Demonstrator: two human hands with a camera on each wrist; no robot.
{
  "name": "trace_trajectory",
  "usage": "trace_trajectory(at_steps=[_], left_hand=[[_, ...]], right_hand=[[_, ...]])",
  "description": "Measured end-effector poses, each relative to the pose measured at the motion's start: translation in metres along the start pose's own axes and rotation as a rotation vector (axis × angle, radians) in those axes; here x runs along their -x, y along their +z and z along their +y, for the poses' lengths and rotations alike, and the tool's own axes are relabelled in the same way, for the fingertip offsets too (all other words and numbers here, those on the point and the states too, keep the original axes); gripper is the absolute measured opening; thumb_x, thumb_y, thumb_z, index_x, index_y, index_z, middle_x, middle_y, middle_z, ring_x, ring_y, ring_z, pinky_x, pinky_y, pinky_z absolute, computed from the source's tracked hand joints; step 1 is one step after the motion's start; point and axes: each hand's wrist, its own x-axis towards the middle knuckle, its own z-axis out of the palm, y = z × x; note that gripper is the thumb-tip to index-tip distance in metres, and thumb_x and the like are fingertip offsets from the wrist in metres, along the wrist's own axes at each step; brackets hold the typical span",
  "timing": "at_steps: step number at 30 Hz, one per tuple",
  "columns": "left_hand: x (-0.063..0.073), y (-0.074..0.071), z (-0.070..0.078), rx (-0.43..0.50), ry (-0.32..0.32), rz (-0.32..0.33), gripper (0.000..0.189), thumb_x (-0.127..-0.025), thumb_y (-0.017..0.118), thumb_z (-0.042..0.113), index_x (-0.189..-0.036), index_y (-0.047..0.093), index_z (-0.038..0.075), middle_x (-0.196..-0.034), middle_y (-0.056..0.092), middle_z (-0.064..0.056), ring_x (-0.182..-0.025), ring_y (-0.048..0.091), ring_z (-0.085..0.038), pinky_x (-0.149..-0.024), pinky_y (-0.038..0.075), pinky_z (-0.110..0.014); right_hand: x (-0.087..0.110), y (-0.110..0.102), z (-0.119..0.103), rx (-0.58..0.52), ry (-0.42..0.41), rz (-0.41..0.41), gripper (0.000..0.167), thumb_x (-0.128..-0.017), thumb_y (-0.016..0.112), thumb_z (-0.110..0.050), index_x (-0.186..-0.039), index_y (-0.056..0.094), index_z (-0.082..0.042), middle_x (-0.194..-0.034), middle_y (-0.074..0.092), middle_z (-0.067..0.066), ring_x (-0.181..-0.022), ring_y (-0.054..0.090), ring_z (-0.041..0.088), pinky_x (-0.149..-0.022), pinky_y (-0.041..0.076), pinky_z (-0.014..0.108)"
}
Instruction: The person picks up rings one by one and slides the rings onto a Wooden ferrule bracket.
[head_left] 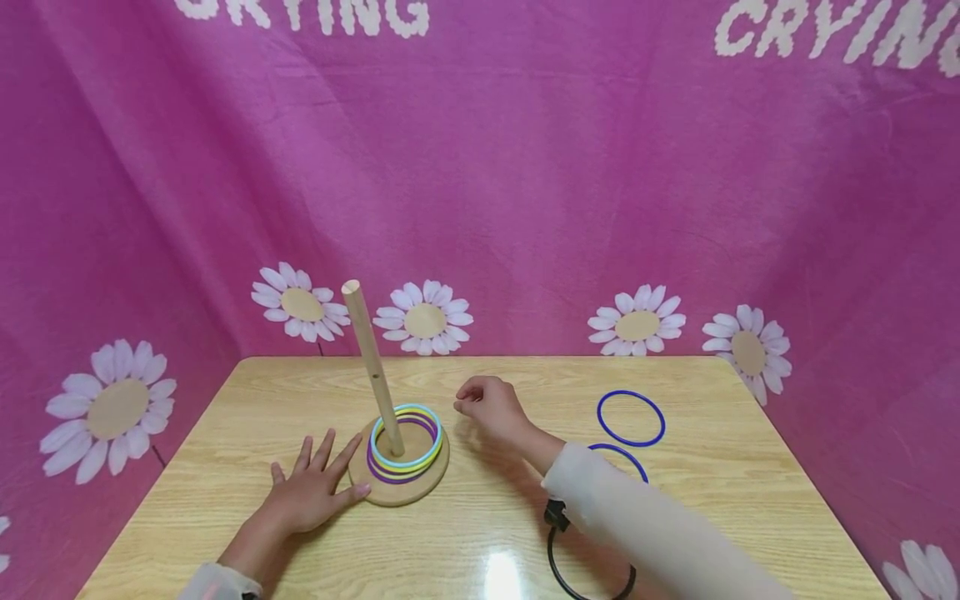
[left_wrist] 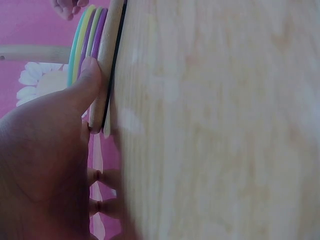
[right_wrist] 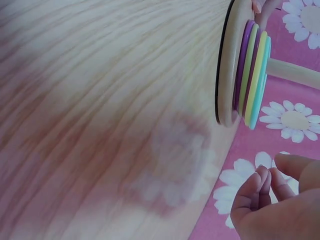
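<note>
A wooden ring-toss stand has a round base and an upright post. Several rings lie stacked around the post, with a light blue ring on top and yellow and purple ones below. At the base's left side, my left hand is spread with straight fingers; its thumb rests on the base's rim. My right hand hovers to the right of the stand, fingers loosely bent. Nothing shows between its thumb and fingertips, which are apart from the rings.
A blue ring lies at the table's right. Nearer, a second blue ring is partly hidden under the right sleeve. A black cord-like loop hangs by that forearm. A pink cloth with daisies stands behind the wooden table.
</note>
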Motion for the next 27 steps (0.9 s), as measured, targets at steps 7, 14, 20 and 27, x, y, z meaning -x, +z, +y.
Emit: trace_trajectory(at_steps=[7,14,20,27], left_hand=[[0.002,-0.001,0.001,-0.012,0.001,0.008,0.087,-0.096,0.049,0.074,-0.165,0.026,0.027,-0.169,0.014,-0.026,-0.152,0.005,-0.059,-0.097,0.0,-0.093],[0.001,0.001,0.001,-0.013,0.001,0.003,0.087,-0.096,0.048,0.074,-0.165,0.026,0.027,-0.169,0.014,-0.027,-0.151,0.005,-0.06,-0.096,0.0,-0.094],[0.001,-0.001,0.002,-0.013,-0.015,-0.018,0.088,-0.096,0.047,0.075,-0.166,0.024,0.026,-0.17,0.01,-0.025,-0.152,0.001,-0.059,-0.098,-0.002,-0.093],[0.0,0.001,0.001,-0.015,-0.022,-0.03,0.088,-0.096,0.046,0.075,-0.166,0.024,0.026,-0.17,0.009,-0.025,-0.152,0.001,-0.058,-0.098,-0.002,-0.092]], right_hand=[[0.007,-0.019,0.006,0.007,0.007,0.02,0.003,-0.089,0.078,-0.007,-0.092,0.076,-0.007,-0.078,0.068,-0.003,-0.075,0.06,0.007,-0.072,0.052,0.028],[0.016,-0.045,0.019,0.026,0.001,0.043,0.009,-0.089,0.079,-0.006,-0.097,0.077,-0.003,-0.08,0.07,-0.002,-0.076,0.061,0.008,-0.073,0.053,0.029],[0.024,-0.071,0.035,0.027,0.006,0.074,0.011,-0.087,0.079,-0.005,-0.098,0.076,-0.001,-0.082,0.072,0.0,-0.076,0.062,0.008,-0.073,0.052,0.027],[0.036,-0.099,0.057,0.054,0.031,0.103,0.011,-0.089,0.078,-0.004,-0.099,0.076,0.0,-0.085,0.072,0.002,-0.078,0.062,0.01,-0.073,0.05,0.026]])
